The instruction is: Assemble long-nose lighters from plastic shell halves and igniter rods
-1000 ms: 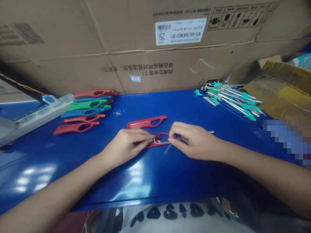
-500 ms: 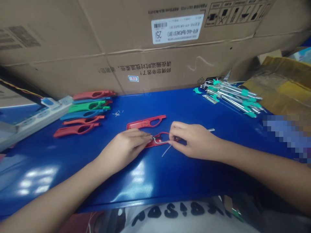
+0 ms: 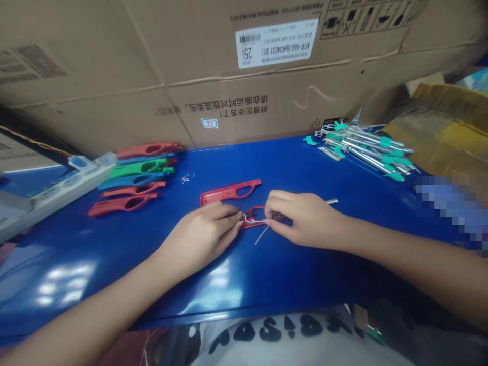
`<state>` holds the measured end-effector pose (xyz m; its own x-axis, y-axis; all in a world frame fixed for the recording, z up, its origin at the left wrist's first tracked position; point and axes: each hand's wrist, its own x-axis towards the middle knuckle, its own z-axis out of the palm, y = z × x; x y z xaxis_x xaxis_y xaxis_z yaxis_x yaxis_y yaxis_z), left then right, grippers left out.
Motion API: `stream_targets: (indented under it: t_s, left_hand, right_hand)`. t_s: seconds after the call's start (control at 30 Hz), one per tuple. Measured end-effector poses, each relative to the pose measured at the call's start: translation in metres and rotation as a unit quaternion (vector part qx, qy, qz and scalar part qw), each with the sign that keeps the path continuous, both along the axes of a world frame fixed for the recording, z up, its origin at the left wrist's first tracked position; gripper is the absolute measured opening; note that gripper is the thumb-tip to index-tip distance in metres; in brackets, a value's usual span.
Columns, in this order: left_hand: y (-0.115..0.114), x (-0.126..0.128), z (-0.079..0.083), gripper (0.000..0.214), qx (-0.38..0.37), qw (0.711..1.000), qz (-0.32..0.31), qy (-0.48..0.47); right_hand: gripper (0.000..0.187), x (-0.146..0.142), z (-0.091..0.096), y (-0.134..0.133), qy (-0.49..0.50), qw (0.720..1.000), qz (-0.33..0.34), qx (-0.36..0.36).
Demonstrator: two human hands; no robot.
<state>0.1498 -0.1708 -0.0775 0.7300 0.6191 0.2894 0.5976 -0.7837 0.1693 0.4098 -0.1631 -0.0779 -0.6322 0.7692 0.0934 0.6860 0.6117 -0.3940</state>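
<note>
Between my hands lies a red lighter half-shell (image 3: pixel 256 210) with a finger loop, open side up, on the blue table. My left hand (image 3: pixel 208 229) is closed at its handle end, covering most of the handle. A white wire (image 3: pixel 251 221) runs across the shell between my fingertips. My right hand (image 3: pixel 301 218) pinches at the nose end, where a metal lighter tube (image 3: pixel 332 202) pokes out past my knuckles. A thin clear hose (image 3: pixel 261 235) trails from beneath my right thumb. Just behind lies the matching red half-shell (image 3: pixel 231 192), apart from both hands.
Several coloured lighter shells (image 3: pixel 139 166) are lined up at left beside a white power strip (image 3: pixel 68 184). Tiny pins (image 3: pixel 185 178) lie scattered near them. Metal tubes with green pieces (image 3: pixel 366 147) are heaped at back right. A big cardboard box (image 3: pixel 183 61) walls off the back.
My left fingers have shifted slightly right along the half-shell, covering more of its handle end. My right hand stays at the nose end. The camera view has moved a little.
</note>
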Motion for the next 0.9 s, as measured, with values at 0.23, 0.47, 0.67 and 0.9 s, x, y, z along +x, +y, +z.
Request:
stream_targets:
  t_s: [0.23, 0.47, 0.67, 0.9]
  left_hand:
    - [-0.004, 0.001, 0.001, 0.025, -0.022, 1.0, 0.008, -0.002]
    - [-0.001, -0.002, -0.007, 0.034, -0.03, 0.999, -0.002, -0.02]
    - [-0.004, -0.001, -0.007, 0.037, 0.032, 0.997, -0.02, 0.066]
    - [-0.001, -0.002, -0.004, 0.034, 0.007, 0.999, -0.025, 0.034]
  right_hand:
    - [0.023, 0.0, 0.0, -0.001, -0.005, 1.0, 0.011, 0.014]
    - [0.024, 0.003, -0.005, 0.0, -0.023, 0.994, 0.064, 0.084]
    - [0.029, 0.004, -0.004, 0.002, -0.113, 0.971, 0.135, 0.162]
    - [0.026, 0.007, -0.005, 0.003, -0.024, 0.985, 0.105, 0.132]
